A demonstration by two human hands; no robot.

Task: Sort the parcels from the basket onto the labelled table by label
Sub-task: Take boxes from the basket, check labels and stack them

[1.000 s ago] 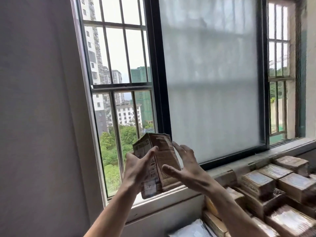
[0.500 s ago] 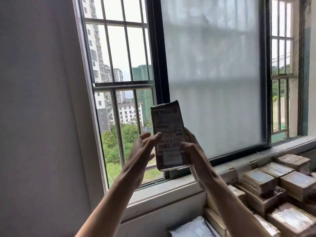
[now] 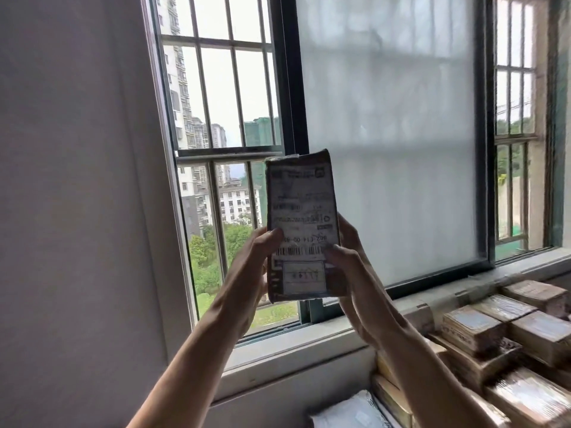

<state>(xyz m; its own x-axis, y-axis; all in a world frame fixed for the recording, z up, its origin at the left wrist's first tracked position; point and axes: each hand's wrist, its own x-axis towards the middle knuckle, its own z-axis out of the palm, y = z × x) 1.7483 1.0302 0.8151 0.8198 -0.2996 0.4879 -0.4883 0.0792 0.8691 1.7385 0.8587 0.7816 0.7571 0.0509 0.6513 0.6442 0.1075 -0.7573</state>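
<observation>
Parcel check at the window, as I watch from the remote station: both hands lift a small brown cardboard parcel with a white shipping label point(image 3: 301, 227) upright in front of the barred window point(image 3: 222, 88), label face turned to the head camera. I judge it is held there to catch the daylight so the label can be read before a spot is chosen.

The left hand point(image 3: 247, 273) grips the parcel's left edge, thumb pressed on the front just above the barcode. The right hand point(image 3: 349, 267) clasps the right edge, thumb across the barcode's end and fingers curled behind. The print is too blurred for me to read.

The parcel hangs well above the sill, touching only the hands. Lower right, tape-wrapped brown boxes point(image 3: 472, 329) lie stacked in rows beside a white plastic mailer bag point(image 3: 346, 412). Whether that is the labelled bench, I cannot tell.
</observation>
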